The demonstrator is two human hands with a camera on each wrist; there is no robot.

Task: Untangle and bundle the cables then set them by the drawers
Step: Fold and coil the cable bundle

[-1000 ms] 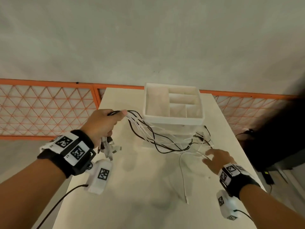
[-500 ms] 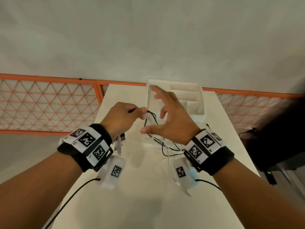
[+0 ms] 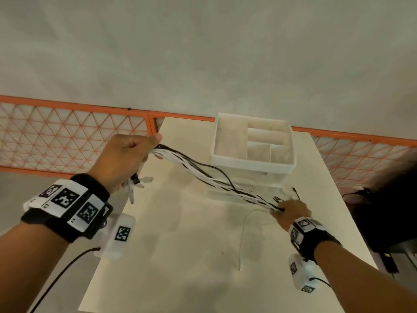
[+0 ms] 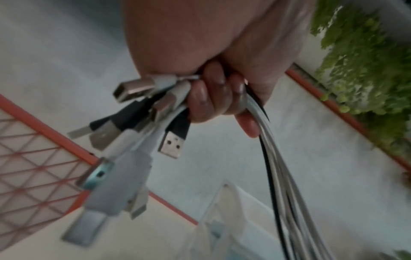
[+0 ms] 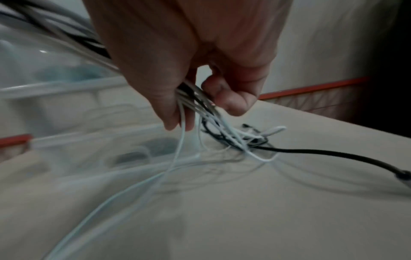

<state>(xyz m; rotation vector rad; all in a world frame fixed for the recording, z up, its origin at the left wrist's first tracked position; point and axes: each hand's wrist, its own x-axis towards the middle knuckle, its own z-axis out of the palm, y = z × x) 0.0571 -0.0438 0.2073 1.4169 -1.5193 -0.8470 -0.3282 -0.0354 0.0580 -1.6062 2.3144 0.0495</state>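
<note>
While the left hand (image 3: 126,157) gripped the cables (image 3: 209,179) at their plugs (image 4: 133,126), the right hand (image 3: 291,211) clamped them low beside the drawers (image 3: 252,163).

Left hand (image 3: 126,158) is up high, left of the drawers (image 3: 251,145), fist curled tight round one end of the cables (image 3: 214,179), thumb on top, forearm reaching in from the lower left. Right hand (image 3: 291,211) sits low, just in front of the drawers' right corner, knuckles up, fingers (image 5: 229,98) and thumb closed round the cables. Both wrists wear black bands.
</note>
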